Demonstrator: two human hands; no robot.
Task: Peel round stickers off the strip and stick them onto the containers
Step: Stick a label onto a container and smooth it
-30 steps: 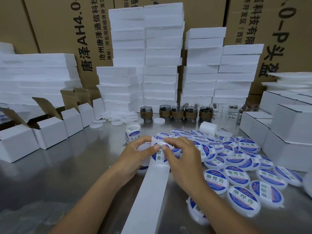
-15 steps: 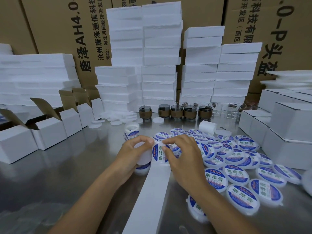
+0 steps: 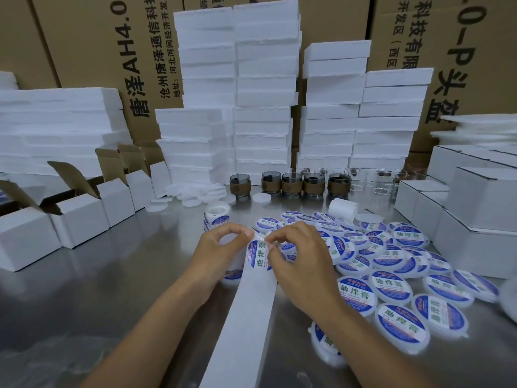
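Bare forearms (image 3: pixel 156 326) — left hand (image 3: pixel 221 247) and right hand (image 3: pixel 302 264) with short, trimmed nails.

Your steel table (image 3: pixel 112 289) carried open white cartons (image 3: pixel 81 219) at the left, closed white boxes (image 3: pixel 475 208) at the right, foam-slab stacks (image 3: pixel 263 135) and brown-banded glass jars (image 3: pixel 291 184) far back, labelled round containers (image 3: pixel 402 329) spread near right, and a white backing strip (image 3: pixel 246 317) near centre.

Steel table (image 3: pixel 117 289), cardboard-carton wall (image 3: pixel 92 51)

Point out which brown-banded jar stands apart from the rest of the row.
The leftmost jar; a gap separates it, while the other four stand close together.
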